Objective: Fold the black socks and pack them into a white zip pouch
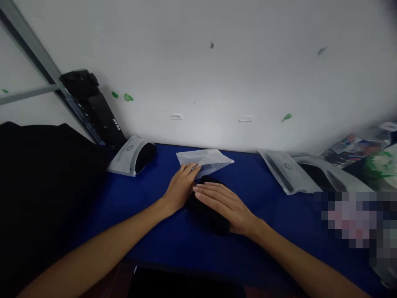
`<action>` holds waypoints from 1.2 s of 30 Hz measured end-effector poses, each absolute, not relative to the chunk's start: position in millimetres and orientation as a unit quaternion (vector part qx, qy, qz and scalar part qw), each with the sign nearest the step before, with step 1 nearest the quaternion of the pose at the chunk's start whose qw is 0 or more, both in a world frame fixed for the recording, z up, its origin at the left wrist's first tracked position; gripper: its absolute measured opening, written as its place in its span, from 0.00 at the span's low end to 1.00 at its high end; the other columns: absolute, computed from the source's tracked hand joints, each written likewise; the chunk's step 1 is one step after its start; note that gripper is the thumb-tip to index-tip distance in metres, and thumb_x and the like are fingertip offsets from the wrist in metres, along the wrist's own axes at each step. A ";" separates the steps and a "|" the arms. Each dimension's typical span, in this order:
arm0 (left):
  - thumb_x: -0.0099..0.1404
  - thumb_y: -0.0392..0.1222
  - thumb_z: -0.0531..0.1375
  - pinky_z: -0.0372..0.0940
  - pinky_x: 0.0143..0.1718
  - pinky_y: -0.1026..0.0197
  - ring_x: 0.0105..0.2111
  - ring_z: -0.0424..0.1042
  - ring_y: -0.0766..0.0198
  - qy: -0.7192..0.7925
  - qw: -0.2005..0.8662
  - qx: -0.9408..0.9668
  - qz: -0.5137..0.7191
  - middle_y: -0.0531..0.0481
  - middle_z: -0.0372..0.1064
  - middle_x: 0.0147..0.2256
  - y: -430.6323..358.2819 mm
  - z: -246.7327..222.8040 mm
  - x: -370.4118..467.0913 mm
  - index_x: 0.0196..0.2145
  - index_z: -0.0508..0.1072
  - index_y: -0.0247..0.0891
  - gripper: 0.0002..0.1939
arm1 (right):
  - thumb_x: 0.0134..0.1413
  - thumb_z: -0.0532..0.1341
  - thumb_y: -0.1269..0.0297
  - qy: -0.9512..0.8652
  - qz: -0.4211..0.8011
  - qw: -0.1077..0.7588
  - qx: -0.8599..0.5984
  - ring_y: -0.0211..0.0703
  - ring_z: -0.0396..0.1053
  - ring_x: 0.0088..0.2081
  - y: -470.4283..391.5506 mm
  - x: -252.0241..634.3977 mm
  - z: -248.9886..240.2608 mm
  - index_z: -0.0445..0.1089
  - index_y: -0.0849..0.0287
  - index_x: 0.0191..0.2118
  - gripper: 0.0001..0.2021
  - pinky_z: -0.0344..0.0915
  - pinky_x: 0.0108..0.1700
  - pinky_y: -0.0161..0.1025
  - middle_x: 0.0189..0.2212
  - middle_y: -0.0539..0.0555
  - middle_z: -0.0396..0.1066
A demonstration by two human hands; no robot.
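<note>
A black folded bundle, seemingly cloth (208, 213), lies on the blue tabletop (149, 240) in front of me. My right hand (221, 203) rests across its top, fingers stretched out side by side. At the bundle's upper left edge is my left hand (182, 184), its fingers reaching over the near edge of a translucent zip bag (211, 159). The left thumb is mostly hidden against the bundle. That bag lies flat just beyond both hands and looks to have nothing in it.
Left of the hands, a frosted zip bag (125, 157) holds something black. More frosted bags (288, 169) lie at the right. A tall black box (105, 120) leans by the metal frame (34, 37). Black fabric (46, 198) covers the left side; a white wall (198, 82) stands behind.
</note>
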State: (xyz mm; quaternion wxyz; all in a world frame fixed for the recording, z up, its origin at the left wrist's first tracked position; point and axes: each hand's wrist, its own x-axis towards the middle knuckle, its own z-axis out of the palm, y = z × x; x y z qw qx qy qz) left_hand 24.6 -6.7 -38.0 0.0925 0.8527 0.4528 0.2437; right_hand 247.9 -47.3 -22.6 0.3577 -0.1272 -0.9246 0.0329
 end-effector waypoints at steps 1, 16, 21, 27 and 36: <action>0.69 0.29 0.58 0.66 0.66 0.43 0.64 0.63 0.49 0.440 0.101 0.858 0.247 0.39 0.64 0.67 -7.0 -38.9 24.5 0.69 0.64 0.38 0.31 | 0.77 0.49 0.67 -0.923 0.038 0.361 -0.131 0.51 0.63 0.71 -45.1 248.5 -24.4 0.48 0.58 0.78 0.29 0.64 0.70 0.58 0.67 0.64 0.69; 0.63 0.18 0.50 0.69 0.65 0.42 0.62 0.65 0.52 0.390 0.107 0.853 0.331 0.43 0.66 0.65 -14.1 -37.0 28.5 0.69 0.65 0.39 0.39 | 0.45 0.57 0.85 -0.901 -0.097 0.269 -0.326 0.64 0.65 0.66 -35.9 254.2 -30.6 0.61 0.62 0.70 0.42 0.69 0.61 0.60 0.67 0.70 0.65; 0.68 0.22 0.51 0.70 0.65 0.43 0.62 0.65 0.52 0.382 0.100 0.858 0.328 0.44 0.66 0.65 -17.7 -36.3 32.0 0.69 0.65 0.41 0.34 | 0.40 0.61 0.84 -0.867 -0.121 0.220 -0.430 0.68 0.70 0.57 -42.3 243.6 -32.7 0.61 0.63 0.69 0.45 0.73 0.53 0.57 0.61 0.72 0.66; 0.67 0.22 0.52 0.69 0.66 0.44 0.64 0.65 0.51 0.369 0.094 0.873 0.305 0.45 0.66 0.66 -18.3 -35.8 34.0 0.71 0.61 0.41 0.38 | 0.46 0.58 0.84 -0.878 -0.158 0.252 -0.374 0.61 0.73 0.53 -39.1 246.4 -32.5 0.63 0.62 0.67 0.38 0.74 0.54 0.53 0.53 0.67 0.73; 0.65 0.19 0.50 0.67 0.68 0.44 0.65 0.63 0.50 0.368 0.089 0.884 0.275 0.44 0.64 0.68 -19.1 -35.2 36.3 0.70 0.63 0.39 0.38 | 0.50 0.59 0.84 -0.838 -0.144 0.119 -0.513 0.64 0.76 0.54 -33.8 229.1 -30.8 0.68 0.66 0.63 0.32 0.79 0.46 0.50 0.56 0.72 0.75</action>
